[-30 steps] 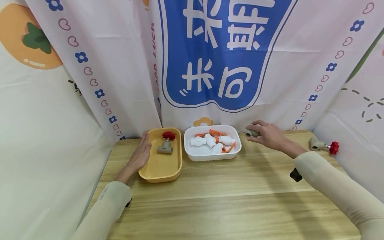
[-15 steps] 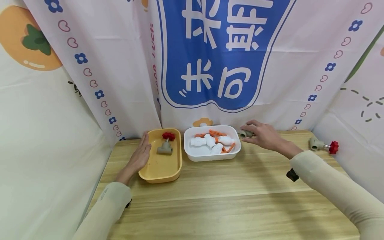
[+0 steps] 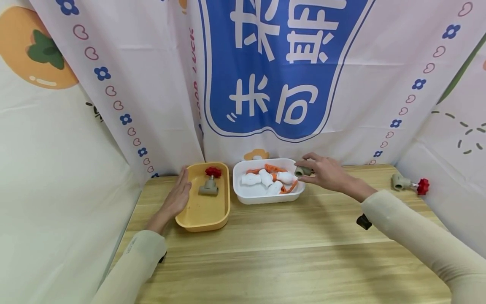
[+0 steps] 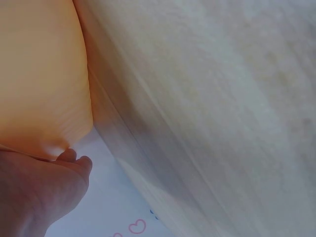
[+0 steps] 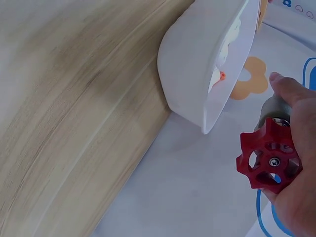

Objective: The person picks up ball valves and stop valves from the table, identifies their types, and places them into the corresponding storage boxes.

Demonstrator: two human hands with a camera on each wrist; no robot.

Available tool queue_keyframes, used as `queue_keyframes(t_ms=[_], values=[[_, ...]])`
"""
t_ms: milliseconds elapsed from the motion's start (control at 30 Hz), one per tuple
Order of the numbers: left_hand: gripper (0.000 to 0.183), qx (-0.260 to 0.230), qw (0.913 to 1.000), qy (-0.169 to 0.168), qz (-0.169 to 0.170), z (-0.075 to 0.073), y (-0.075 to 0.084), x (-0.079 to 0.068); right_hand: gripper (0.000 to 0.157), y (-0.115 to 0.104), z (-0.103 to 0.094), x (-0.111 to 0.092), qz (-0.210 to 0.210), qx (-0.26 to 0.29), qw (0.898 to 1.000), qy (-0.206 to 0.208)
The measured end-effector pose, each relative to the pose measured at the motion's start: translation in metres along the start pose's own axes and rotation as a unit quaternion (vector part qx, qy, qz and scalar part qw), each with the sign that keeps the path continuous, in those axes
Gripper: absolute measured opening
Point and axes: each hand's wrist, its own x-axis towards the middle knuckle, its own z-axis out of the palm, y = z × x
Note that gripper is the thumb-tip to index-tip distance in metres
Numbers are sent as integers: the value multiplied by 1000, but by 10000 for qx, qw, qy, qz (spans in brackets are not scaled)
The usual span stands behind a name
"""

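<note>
My right hand [image 3: 326,172] grips a grey pipe valve [image 3: 302,171] over the right end of the white tray [image 3: 265,200]. In the right wrist view the valve's red handwheel [image 5: 270,157] shows beside the palm. Several white valves with orange handles [image 3: 266,177] lie in the white tray. My left hand [image 3: 177,195] rests with straight fingers against the left side of the yellow tray [image 3: 206,227]; in the left wrist view its fingers touch the tray wall. Inside the yellow tray lies another grey valve [image 3: 209,188] with a red handwheel.
A third grey valve [image 3: 402,183] with a red handwheel lies near the right edge of the wooden table [image 3: 281,249]. A printed curtain [image 3: 174,105] hangs directly behind the trays, and white cloth walls close off both sides.
My right hand has moved left with the grey valve, from beside the white tray to above its right end. The left hand and both trays stay in place.
</note>
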Motion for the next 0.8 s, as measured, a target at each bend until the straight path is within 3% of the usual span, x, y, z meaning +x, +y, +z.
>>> queue_keyframes(t_ms=[800], values=[[62, -37, 10000, -11, -50, -1, 1, 0, 48, -41, 4, 26, -580, -37, 9981, -221]])
